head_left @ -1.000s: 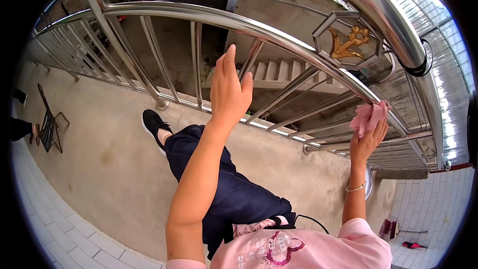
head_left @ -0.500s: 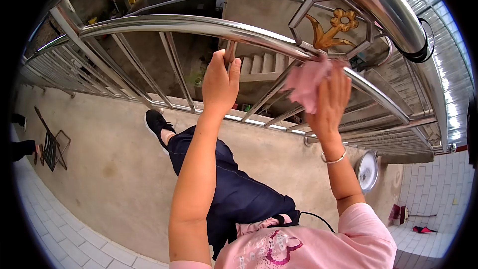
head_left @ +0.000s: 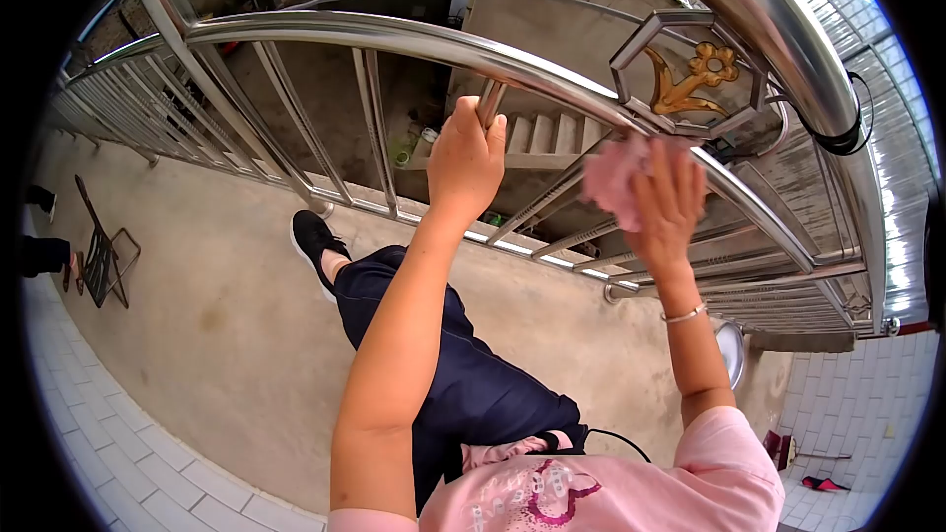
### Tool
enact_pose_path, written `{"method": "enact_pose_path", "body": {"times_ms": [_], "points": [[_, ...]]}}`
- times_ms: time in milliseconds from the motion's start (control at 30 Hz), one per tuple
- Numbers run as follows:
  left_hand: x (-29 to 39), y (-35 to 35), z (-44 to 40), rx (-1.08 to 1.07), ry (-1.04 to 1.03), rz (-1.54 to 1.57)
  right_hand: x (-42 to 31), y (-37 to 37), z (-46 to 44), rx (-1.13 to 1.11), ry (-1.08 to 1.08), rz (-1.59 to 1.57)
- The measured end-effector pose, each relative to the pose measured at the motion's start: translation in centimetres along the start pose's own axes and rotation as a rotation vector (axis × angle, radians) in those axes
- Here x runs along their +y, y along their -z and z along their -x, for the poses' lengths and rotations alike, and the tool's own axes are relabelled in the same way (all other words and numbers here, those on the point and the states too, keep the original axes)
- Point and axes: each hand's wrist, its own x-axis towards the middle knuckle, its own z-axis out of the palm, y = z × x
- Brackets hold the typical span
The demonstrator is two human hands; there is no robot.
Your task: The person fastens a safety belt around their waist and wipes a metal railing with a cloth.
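My left hand [head_left: 465, 163] is wrapped round an upright metal bar [head_left: 491, 99] of the railing, just under its curved rail. Further right, my right hand [head_left: 668, 192] presses a pink cloth [head_left: 613, 182] to the shiny curved rail [head_left: 557, 79]. The cloth bunches out on the left side of the palm and is blurred by motion. Close above this hand sits a gold flower ornament [head_left: 705, 74] in a metal frame. A thick top handrail [head_left: 778, 30] runs above it, with a black cord [head_left: 843, 138] tied round it.
Beyond the railing, concrete stairs [head_left: 552, 133] lie below. A folding chair [head_left: 103, 256] stands on the concrete floor at left, near another person's legs [head_left: 44, 256]. A metal basin [head_left: 730, 350] is by the railing's foot at right. A dustpan [head_left: 781, 451] lies on the tiles.
The view has shifted, so the railing appears further right. My left hand keeps its hold on the same bar. The right hand's fingers look more spread over the cloth.
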Motion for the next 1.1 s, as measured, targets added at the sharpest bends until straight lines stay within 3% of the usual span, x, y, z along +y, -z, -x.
{"method": "enact_pose_path", "body": {"times_ms": [167, 233, 400, 500, 600, 667, 800, 900, 1100], "points": [[-0.3, 0.0, 0.1, 0.029, -0.018, -0.037, -5.9, -1.9, -7.0, 0.035, -0.004, -0.113], [-0.4, 0.2, 0.3, 0.139, -0.246, 0.140, -7.4, -1.8, -8.8, 0.018, -0.011, -0.141], [-1.5, -0.2, -0.2, 0.117, -0.267, -0.141, -6.4, -1.7, -7.5, 0.008, -0.037, -0.120], [-0.2, 0.7, -0.1, -0.007, -0.096, -0.100, -3.4, -0.7, -3.5, 0.017, -0.100, -0.069], [-0.4, 0.6, -0.1, 0.014, -0.115, -0.096, -1.4, 0.9, -1.1, -0.020, -0.072, 0.041], [-0.3, 1.2, -0.2, -0.012, -0.076, -0.067, -0.6, 2.7, 0.0, 0.002, -0.305, 0.100], [-0.1, 0.7, 0.1, -0.011, -0.072, -0.029, 4.0, 5.4, 3.3, 0.108, -0.323, 0.133], [0.1, 0.8, 0.1, -0.021, -0.038, -0.012, 3.6, 4.2, 3.2, 0.177, -0.347, 0.126], [0.0, 0.7, 0.2, -0.046, 0.029, -0.014, -1.2, 0.9, -0.2, 0.066, -0.275, 0.098]]}}
